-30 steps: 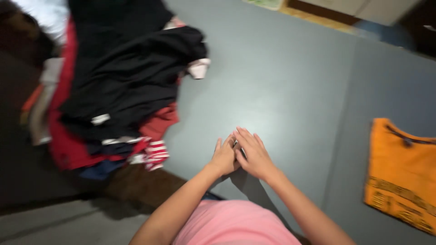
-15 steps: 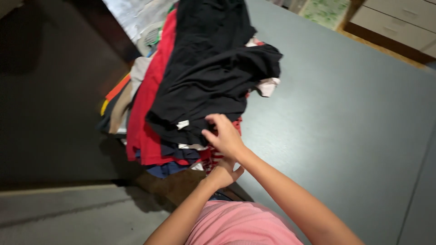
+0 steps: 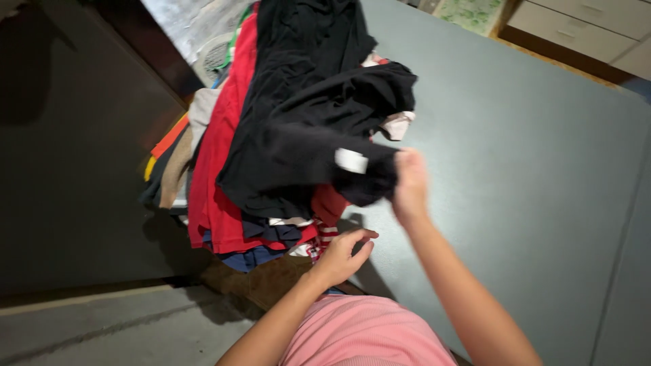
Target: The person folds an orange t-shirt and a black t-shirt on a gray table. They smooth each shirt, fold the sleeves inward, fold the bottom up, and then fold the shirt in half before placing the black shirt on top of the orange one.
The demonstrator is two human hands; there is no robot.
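A heap of clothes lies at the left end of a grey table (image 3: 515, 169). On top is a black garment (image 3: 305, 129) with a small white tag. My right hand (image 3: 409, 183) is shut on the near edge of this black garment and holds it lifted off the heap toward the right. Just below, my left hand (image 3: 342, 254) hovers with fingers apart and holds nothing, close to a red-and-white striped piece (image 3: 322, 240) at the heap's near edge. A red garment (image 3: 224, 163) lies under the black one.
Orange, tan and dark blue clothes stick out at the heap's left and near side. A dark floor lies left of the table. Pale drawers (image 3: 597, 24) and a patterned mat (image 3: 471, 13) are beyond the far edge. My pink shirt fills the bottom.
My right hand took hold of the black garment's near edge and pulled it up and to the right. My left hand stayed low by the heap's near edge and opened.
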